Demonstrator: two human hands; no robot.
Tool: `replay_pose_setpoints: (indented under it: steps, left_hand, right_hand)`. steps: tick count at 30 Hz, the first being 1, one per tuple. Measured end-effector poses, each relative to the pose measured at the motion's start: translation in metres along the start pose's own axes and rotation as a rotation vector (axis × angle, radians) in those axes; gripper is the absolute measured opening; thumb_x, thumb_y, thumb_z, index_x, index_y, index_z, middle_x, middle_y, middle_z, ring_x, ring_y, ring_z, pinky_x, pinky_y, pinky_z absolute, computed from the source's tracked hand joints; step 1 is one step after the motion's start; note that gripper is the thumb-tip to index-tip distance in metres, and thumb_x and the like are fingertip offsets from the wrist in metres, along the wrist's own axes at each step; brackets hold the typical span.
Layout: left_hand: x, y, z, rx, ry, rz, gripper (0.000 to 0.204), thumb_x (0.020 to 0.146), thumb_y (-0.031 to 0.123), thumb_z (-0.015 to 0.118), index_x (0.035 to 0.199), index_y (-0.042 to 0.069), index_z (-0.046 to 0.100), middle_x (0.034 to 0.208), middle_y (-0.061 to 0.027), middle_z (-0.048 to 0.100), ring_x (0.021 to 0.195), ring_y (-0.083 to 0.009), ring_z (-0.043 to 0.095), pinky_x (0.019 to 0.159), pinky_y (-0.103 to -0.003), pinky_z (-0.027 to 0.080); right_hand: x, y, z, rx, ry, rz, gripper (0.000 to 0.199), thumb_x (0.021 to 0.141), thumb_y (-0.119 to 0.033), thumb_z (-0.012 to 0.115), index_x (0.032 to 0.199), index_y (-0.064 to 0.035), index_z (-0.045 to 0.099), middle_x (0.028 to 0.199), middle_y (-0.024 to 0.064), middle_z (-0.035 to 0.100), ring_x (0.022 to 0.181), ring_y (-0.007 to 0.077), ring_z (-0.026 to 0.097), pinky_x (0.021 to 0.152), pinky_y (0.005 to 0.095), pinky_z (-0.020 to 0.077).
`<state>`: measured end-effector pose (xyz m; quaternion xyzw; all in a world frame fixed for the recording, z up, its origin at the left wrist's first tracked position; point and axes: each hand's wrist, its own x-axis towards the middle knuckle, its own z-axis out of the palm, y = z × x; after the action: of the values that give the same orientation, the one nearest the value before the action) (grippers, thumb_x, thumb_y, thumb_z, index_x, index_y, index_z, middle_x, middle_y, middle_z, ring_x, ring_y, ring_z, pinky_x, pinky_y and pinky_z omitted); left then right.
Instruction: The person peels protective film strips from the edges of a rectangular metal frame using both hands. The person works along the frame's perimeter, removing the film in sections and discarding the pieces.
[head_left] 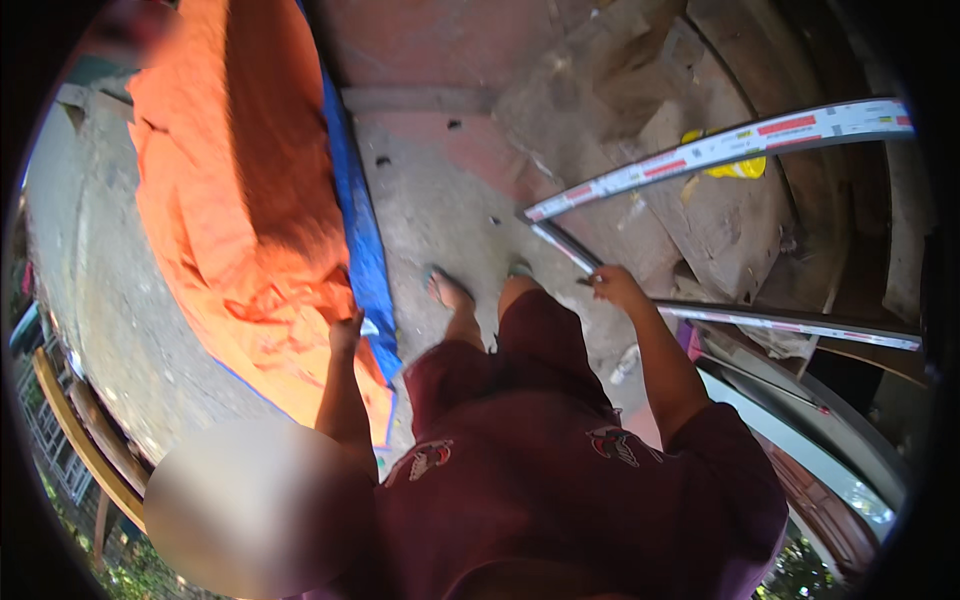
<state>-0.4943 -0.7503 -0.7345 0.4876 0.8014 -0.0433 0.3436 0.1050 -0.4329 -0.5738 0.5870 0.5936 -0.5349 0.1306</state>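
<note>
My left hand (346,332) is closed on the edge of a crumpled orange tarp (240,200), near the blue border (350,200) along its right side. The tarp drapes over something bulky that it hides. On the right, my right hand (618,286) grips the short side of a long rectangular frame (720,148), its fingers closed around the bar near the lower corner. White protective tape with red and yellow print covers the frame's long bars, which reach out to the right.
Flattened cardboard (700,220) and a yellow packet (738,167) lie beneath the frame. Curved panels (800,430) lean at lower right. A wooden beam (85,440) and a metal grille (58,450) stand at lower left. Concrete floor (420,190) surrounds my sandalled feet.
</note>
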Motion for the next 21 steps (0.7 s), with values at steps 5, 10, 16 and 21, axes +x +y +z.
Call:
replay_pose_setpoints:
  steps: [5, 10, 16, 21]
  left_hand:
    - [0.041, -0.018, -0.100, -0.376, 0.258, 0.037, 0.029, 0.086, 0.039, 0.076, 0.096, 0.012, 0.072, 0.082, -0.0131, 0.072, 0.063, -0.0324, 0.069, 0.054, -0.047, 0.052]
    - [0.114, -0.007, -0.196, -0.290, -0.061, -0.162, 0.032, 0.089, 0.039, 0.072, 0.080, 0.008, 0.075, 0.074, -0.0125, 0.072, 0.060, -0.0221, 0.067, 0.056, -0.039, 0.053]
    - [0.170, 0.042, -0.293, -0.199, 0.179, -0.287, 0.053, 0.086, 0.051, 0.077, 0.068, 0.002, 0.070, 0.061, -0.0149, 0.069, 0.052, -0.0271, 0.067, 0.055, -0.042, 0.054]
    - [0.195, 0.038, -0.360, -0.822, 0.180, -0.656, 0.057, 0.093, 0.046, 0.071, 0.062, -0.001, 0.067, 0.058, -0.0163, 0.067, 0.043, -0.0303, 0.065, 0.043, -0.039, 0.050]
  right_hand:
    - [0.041, 0.077, 0.042, -0.847, -0.471, 0.030, 0.036, 0.080, -0.037, 0.078, 0.110, -0.0176, 0.078, 0.095, 0.0158, 0.075, 0.083, 0.0346, 0.070, 0.068, 0.0472, 0.0543]
    - [0.097, 0.014, 0.040, -0.505, -0.513, 0.146, 0.031, 0.092, -0.030, 0.068, 0.121, -0.0221, 0.074, 0.094, 0.0053, 0.078, 0.077, 0.0226, 0.072, 0.065, 0.0410, 0.0567]
    - [0.203, -0.128, -0.042, 0.024, -0.249, 0.374, 0.018, 0.094, -0.023, 0.068, 0.095, -0.0094, 0.079, 0.084, 0.0050, 0.076, 0.071, 0.0170, 0.070, 0.062, 0.0362, 0.0561]
    - [0.301, -0.302, -0.224, 0.112, 0.027, 0.101, 0.020, 0.091, -0.014, 0.066, 0.104, -0.0001, 0.074, 0.081, 0.0126, 0.072, 0.070, 0.0219, 0.069, 0.061, 0.0379, 0.0548]
